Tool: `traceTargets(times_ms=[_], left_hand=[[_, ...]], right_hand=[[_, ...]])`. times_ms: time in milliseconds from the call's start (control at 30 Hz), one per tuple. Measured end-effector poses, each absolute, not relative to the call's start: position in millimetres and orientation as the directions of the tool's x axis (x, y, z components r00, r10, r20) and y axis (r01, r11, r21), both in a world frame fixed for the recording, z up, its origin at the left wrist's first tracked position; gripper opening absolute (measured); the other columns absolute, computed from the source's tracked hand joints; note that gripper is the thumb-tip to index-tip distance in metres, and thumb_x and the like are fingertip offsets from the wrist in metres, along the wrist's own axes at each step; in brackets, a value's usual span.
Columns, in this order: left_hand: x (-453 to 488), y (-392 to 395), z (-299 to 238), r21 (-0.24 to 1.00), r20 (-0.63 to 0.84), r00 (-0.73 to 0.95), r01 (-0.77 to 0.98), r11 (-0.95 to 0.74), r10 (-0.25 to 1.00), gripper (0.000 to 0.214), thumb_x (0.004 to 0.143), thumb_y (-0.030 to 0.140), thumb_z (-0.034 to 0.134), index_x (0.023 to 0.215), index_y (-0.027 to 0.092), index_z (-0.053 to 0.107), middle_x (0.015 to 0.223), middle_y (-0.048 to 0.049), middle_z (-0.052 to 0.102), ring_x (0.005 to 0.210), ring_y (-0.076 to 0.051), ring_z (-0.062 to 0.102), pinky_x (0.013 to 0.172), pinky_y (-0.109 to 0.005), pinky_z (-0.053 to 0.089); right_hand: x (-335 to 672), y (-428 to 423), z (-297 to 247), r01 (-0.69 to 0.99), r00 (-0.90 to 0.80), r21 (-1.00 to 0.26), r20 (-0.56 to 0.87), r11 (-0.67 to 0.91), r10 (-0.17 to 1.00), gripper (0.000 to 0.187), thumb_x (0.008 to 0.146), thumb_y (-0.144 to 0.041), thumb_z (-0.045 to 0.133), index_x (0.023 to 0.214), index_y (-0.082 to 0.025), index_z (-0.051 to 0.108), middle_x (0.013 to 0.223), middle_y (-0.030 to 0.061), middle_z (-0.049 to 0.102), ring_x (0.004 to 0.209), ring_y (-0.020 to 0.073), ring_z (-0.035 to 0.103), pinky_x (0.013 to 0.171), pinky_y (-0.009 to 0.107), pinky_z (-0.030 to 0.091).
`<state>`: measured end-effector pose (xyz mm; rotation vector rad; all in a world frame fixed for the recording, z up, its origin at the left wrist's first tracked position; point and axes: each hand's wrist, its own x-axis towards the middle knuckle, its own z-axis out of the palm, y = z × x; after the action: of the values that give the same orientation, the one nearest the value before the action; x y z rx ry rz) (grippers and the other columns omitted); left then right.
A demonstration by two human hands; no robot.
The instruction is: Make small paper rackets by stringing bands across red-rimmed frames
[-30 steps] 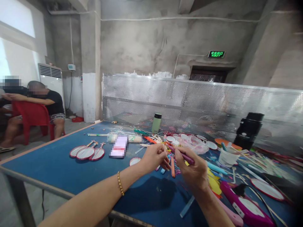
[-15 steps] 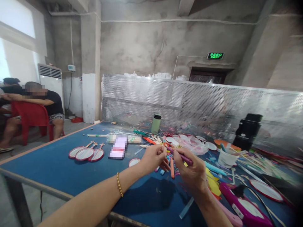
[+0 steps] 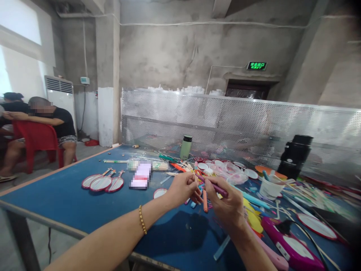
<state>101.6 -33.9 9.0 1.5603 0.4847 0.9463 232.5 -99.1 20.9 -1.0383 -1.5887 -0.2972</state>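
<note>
My left hand [image 3: 184, 188] is closed in a pinch on a thin stick [image 3: 196, 168] with an orange end, held upright above the table. My right hand [image 3: 227, 201] is wrapped around a purple pen-like stick [image 3: 219, 189]. The purple stick's tip points left and meets or nearly meets the stick in my left hand; I cannot tell which. Just below the hands, an orange stick [image 3: 205, 203] lies among small blue and pink pieces. Near my left forearm is a round white piece [image 3: 160, 193] with a red rim, partly hidden.
Several round red-rimmed paddles [image 3: 100, 184] and a phone [image 3: 141, 176] lie on the blue table [image 3: 64, 203]. Farther back stands a green bottle [image 3: 186, 147]. A white cup [image 3: 269, 189], a magenta device [image 3: 296, 246] and loose sticks crowd the right. Seated people are at far left.
My right hand and the purple stick have shifted very slightly left. My left hand keeps its pinch in nearly the same place.
</note>
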Motion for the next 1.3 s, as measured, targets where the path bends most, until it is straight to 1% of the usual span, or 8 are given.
traceTargets(times_ms=[233,433,667,833,967,1167,1300], left_hand=[[101.2,-33.8,8.9,0.953,0.303,0.587,-0.211,-0.219,0.751,0.009,0.077,0.024,0.051,0.076,0.019,0.044,0.060,0.0017,0.061,0.051,-0.017,0.067,0.044,-0.022,0.049],[100.9,-34.5,10.3,0.953,0.301,0.585,-0.202,-0.224,0.753,0.009,0.078,0.025,0.051,0.076,0.019,0.044,0.062,0.0011,0.061,0.053,-0.018,0.067,0.046,-0.024,0.050],[100.8,-33.6,9.5,0.952,0.305,0.585,-0.204,-0.227,0.752,0.008,0.078,0.023,0.051,0.076,0.019,0.044,0.061,0.0013,0.061,0.052,-0.017,0.067,0.045,-0.022,0.050],[102.0,-30.9,6.2,0.950,0.312,0.591,-0.214,-0.228,0.744,0.012,0.079,0.026,0.054,0.077,0.019,0.044,0.062,0.0019,0.060,0.052,-0.017,0.067,0.045,-0.023,0.051],[101.4,-32.8,7.4,0.951,0.308,0.592,-0.213,-0.223,0.745,0.011,0.078,0.024,0.053,0.076,0.018,0.044,0.062,0.0012,0.061,0.052,-0.017,0.067,0.044,-0.022,0.049],[100.5,-34.0,9.6,0.954,0.300,0.586,-0.185,-0.236,0.753,0.011,0.078,0.025,0.052,0.075,0.019,0.043,0.061,0.0009,0.061,0.053,-0.017,0.067,0.045,-0.023,0.050],[100.7,-32.9,7.8,0.949,0.316,0.595,-0.204,-0.241,0.739,0.010,0.078,0.024,0.051,0.076,0.019,0.043,0.062,0.0013,0.061,0.053,-0.017,0.068,0.044,-0.022,0.050]], right_hand=[[231.5,-101.0,24.8,0.746,0.072,-0.352,0.886,0.565,0.457,0.017,0.088,-0.027,0.057,0.085,-0.020,0.072,0.075,0.0018,0.073,0.065,0.0137,0.067,0.061,0.022,0.051],[231.0,-101.3,23.4,0.753,0.059,-0.340,0.888,0.563,0.457,0.017,0.088,-0.027,0.058,0.083,-0.019,0.072,0.072,0.0006,0.071,0.061,0.0125,0.065,0.059,0.022,0.049],[230.0,-102.9,25.5,0.758,0.063,-0.331,0.895,0.562,0.443,0.017,0.088,-0.027,0.058,0.083,-0.019,0.072,0.072,0.0006,0.072,0.060,0.0125,0.065,0.058,0.021,0.049],[228.8,-100.9,23.6,0.754,0.050,-0.322,0.897,0.573,0.438,0.016,0.089,-0.026,0.058,0.084,-0.020,0.072,0.073,0.0000,0.072,0.062,0.0122,0.065,0.060,0.021,0.049],[229.4,-100.8,23.9,0.758,0.059,-0.321,0.901,0.568,0.430,0.015,0.089,-0.026,0.058,0.087,-0.021,0.072,0.077,0.0008,0.073,0.066,0.0131,0.067,0.063,0.022,0.051],[228.6,-102.9,26.3,0.768,0.048,-0.304,0.905,0.563,0.423,0.017,0.088,-0.026,0.057,0.082,-0.020,0.072,0.070,0.0003,0.071,0.057,0.0118,0.064,0.056,0.021,0.049],[229.1,-102.6,25.3,0.763,0.055,-0.313,0.903,0.565,0.426,0.017,0.088,-0.026,0.058,0.085,-0.020,0.073,0.076,0.0013,0.073,0.064,0.0130,0.067,0.060,0.022,0.050]])
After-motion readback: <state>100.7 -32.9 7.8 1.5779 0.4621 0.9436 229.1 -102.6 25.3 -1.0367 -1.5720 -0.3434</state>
